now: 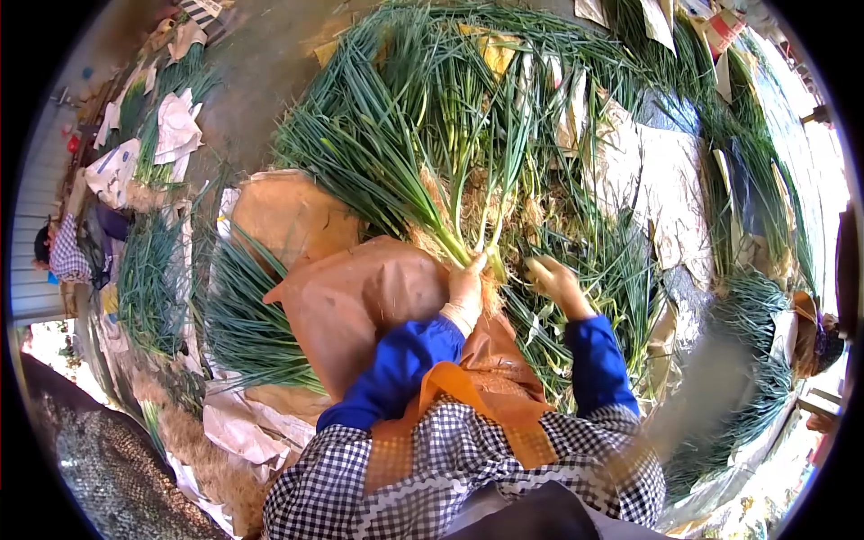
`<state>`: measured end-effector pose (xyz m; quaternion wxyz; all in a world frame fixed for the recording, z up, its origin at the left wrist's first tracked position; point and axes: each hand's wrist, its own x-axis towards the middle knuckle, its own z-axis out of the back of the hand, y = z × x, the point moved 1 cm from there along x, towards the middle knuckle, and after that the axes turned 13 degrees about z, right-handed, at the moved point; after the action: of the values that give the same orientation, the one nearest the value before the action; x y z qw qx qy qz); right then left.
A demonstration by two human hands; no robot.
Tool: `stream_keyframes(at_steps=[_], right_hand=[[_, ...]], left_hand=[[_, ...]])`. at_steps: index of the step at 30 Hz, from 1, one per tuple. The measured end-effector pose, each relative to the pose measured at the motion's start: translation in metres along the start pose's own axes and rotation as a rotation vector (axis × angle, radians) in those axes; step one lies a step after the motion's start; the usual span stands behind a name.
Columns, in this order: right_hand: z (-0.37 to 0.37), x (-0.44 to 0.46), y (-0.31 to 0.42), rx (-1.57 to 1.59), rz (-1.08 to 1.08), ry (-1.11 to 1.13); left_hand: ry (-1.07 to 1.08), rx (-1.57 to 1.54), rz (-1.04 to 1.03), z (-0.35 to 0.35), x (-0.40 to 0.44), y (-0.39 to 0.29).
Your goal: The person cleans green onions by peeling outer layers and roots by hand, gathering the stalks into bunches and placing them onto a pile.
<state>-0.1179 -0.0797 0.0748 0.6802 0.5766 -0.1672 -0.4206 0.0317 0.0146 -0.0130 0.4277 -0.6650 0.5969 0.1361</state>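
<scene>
My left hand [464, 293] is wrapped around a few green onions [454, 220] close to their root ends. Their pale stems fan upward from the fist into long green leaves, and tan roots [490, 292] hang just right of it. Close by on the right, my right hand [560, 284] is curled with the fingertips drawn together. Whatever it may pinch is too small to make out. Beyond both hands spreads a large heap of green onions [387, 99]. Loose leaves and trimmings [576, 234] lie under and beside the right hand.
A brown apron sheet [360, 297] covers my lap. To the left lies a bundle of green onions [252, 315] on paper sacks. Another person [70, 247] sits at the far left, beside more onions [153, 279]. Flattened sacks [666, 189] and further onion rows [747, 333] fill the right.
</scene>
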Motion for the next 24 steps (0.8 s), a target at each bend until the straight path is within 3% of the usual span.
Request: stream_keyframes(at_steps=[2,4,5,6,8,9,10,12,13,16,18,20,22,24], right_hand=[[-0.033,0.038,0.011,-0.003,-0.021,0.159],[-0.058,0.054,0.011,-0.527,0.36,0.286],[-0.067,0.052,0.016,-0.979,0.839,0.369],[-0.067,0.043,0.014,-0.839,0.733,0.315],[-0.056,0.022,0.005,-0.581,0.773,0.339],[-0.051,0.012,-0.003,-0.509,0.893,0.3],[-0.04,0.002,0.001,-0.564,0.697,0.4],[-0.026,-0.015,-0.049,-0.222,0.979,0.869],[-0.022,-0.028,-0.033,-0.513,1.163,0.982],[0.006,-0.028,-0.087,-0.674,0.705,0.814],[0.002,0.02,0.028,-0.597,-0.274,0.781],[-0.004,0.075,-0.057,-0.978,0.749,0.378],[-0.011,0.088,0.024,-0.172,0.045,0.248],[-0.024,0.123,-0.004,-0.407,0.109,0.061]], left_hand=[[-0.098,0.157,-0.025,0.008,0.002,0.004],[-0.284,0.348,-0.116,0.014,-0.001,0.003],[-0.292,0.349,-0.089,0.023,0.004,0.004],[-0.298,0.349,-0.056,0.025,0.005,0.003],[-0.277,0.283,-0.089,0.011,-0.008,0.002],[-0.255,0.217,-0.122,0.001,-0.016,0.002],[-0.286,0.335,-0.176,0.002,-0.015,0.008],[-0.256,0.123,0.034,-0.013,-0.021,-0.004],[-0.213,-0.031,-0.037,-0.011,-0.009,-0.001],[-0.167,0.149,-0.095,-0.016,-0.02,-0.007],[-0.122,0.168,-0.1,-0.01,-0.009,-0.005],[-0.029,0.208,-0.132,-0.006,-0.012,0.002],[-0.061,0.214,-0.149,-0.008,-0.012,0.0],[-0.173,0.318,-0.185,-0.008,-0.016,0.0]])
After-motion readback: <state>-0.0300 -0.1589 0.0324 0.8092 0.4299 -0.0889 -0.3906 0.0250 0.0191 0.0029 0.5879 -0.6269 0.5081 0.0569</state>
